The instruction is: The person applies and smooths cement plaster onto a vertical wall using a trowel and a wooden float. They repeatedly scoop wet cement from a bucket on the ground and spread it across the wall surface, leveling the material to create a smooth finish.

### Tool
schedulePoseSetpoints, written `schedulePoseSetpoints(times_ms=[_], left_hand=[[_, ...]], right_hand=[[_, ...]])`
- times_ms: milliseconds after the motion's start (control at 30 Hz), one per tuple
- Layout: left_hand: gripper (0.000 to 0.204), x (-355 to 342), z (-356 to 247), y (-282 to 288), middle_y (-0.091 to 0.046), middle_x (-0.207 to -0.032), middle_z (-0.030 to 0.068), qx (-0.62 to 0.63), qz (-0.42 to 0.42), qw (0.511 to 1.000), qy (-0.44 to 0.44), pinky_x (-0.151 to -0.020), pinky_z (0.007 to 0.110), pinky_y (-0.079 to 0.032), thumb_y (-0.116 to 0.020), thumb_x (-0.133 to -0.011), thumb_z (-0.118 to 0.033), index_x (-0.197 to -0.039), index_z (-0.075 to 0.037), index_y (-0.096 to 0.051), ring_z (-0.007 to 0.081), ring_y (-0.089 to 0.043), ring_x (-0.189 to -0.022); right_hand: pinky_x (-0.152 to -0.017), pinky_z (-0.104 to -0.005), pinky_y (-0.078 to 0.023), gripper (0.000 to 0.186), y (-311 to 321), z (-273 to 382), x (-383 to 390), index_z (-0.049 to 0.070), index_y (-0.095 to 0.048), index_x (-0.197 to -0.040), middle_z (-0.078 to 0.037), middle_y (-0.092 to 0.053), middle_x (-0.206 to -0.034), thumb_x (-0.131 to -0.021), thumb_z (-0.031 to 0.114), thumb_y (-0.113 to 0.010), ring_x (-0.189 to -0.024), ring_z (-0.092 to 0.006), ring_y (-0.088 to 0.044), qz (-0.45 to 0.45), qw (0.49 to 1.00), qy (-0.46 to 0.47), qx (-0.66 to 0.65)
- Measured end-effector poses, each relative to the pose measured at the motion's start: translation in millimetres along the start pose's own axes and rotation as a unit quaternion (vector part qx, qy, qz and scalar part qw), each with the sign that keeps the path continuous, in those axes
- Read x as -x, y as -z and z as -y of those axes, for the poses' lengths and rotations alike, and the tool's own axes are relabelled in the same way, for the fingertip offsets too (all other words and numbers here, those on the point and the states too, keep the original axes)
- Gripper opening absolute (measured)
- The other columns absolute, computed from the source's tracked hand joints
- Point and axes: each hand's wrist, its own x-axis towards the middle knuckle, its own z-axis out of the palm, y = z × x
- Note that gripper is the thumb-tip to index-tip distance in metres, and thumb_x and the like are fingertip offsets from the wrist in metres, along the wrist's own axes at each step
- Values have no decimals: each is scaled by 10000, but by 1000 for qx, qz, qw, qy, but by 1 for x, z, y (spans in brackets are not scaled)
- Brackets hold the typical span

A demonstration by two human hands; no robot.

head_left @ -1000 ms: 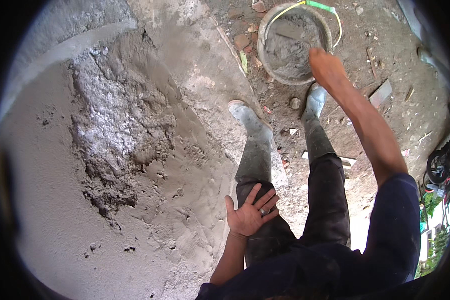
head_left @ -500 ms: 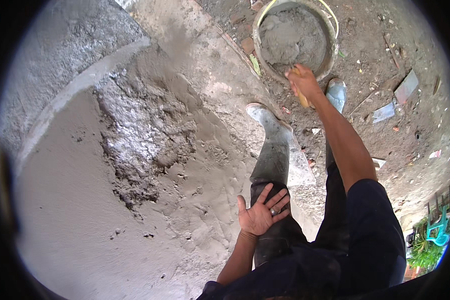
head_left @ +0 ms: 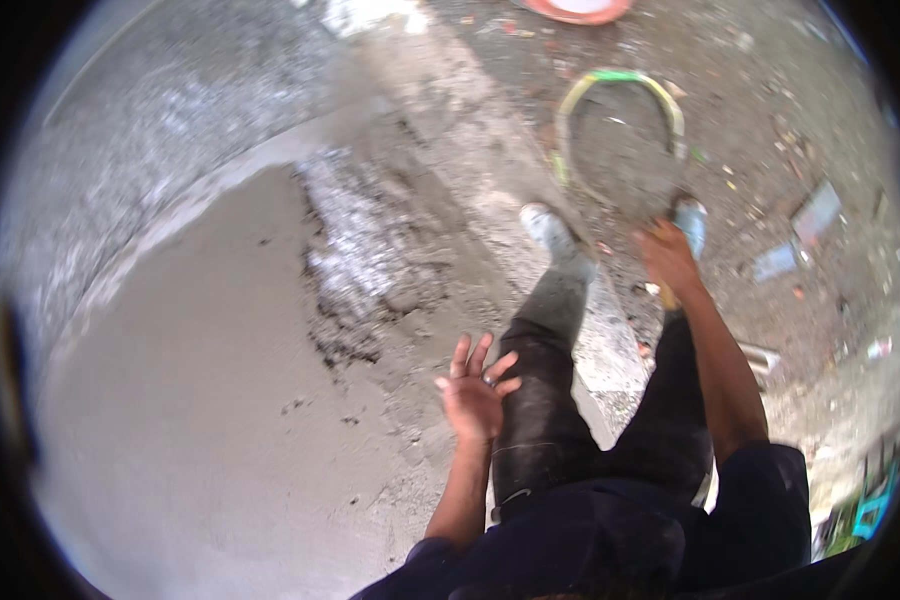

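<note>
My right hand (head_left: 667, 258) is closed round the wooden handle (head_left: 669, 296) of a trowel, at the near rim of a round bucket (head_left: 564, 130). The trowel's blade is blurred and cannot be made out. Grey wet mortar (head_left: 625, 140) fills much of the bucket, whose yellow wire handle has a green grip (head_left: 615, 76) at the far side. My left hand (head_left: 475, 400) hangs empty beside my left thigh, palm up with its fingers apart and a little bent. Under it spreads smoothed grey mortar (head_left: 190, 350), with a rough, wet, bare patch (head_left: 355, 250) further off.
My rubber boots stand near the bucket, the left one (head_left: 555, 235) on a concrete strip (head_left: 515, 150), the right one (head_left: 690, 225) on dirt. Flat scraps (head_left: 816, 212) and rubble lie to the right. A red basin (head_left: 582, 8) shows at the far edge, a turquoise chair (head_left: 873, 510) at lower right.
The view has tilted up, bringing in the red basin. My right hand, still holding the trowel, has drawn back slightly from the bucket. My left hand has moved left, fingers more bent.
</note>
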Motion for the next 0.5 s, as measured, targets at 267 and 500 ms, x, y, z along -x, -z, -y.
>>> schedulePoseSetpoints(times_ms=[267, 500], left_hand=[[685, -88, 13, 25, -366, -1620, 274, -654, -27, 715, -247, -1111, 508, -452, -660, -1001, -346, -1551, -11, -427, 442, -437, -1448], [680, -139, -26, 55, -331, -1654, 244, -709, 9, 693, -133, -1030, 512, -489, -650, -996, -344, -1572, -70, -415, 440, -561, -1319]], right_hand=[[-525, -302, -481, 392, -84, 119, 42, 16, -567, -1324, -27, -632, -851, -957, 86, -688, -615, -127, -571, -115, 986, 121, 8], [-866, -463, -552, 369, -387, 115, -95, -3, -610, -1307, -232, -694, -1120, -951, 82, -662, -1014, -362, -701, -299, 934, 170, 102]])
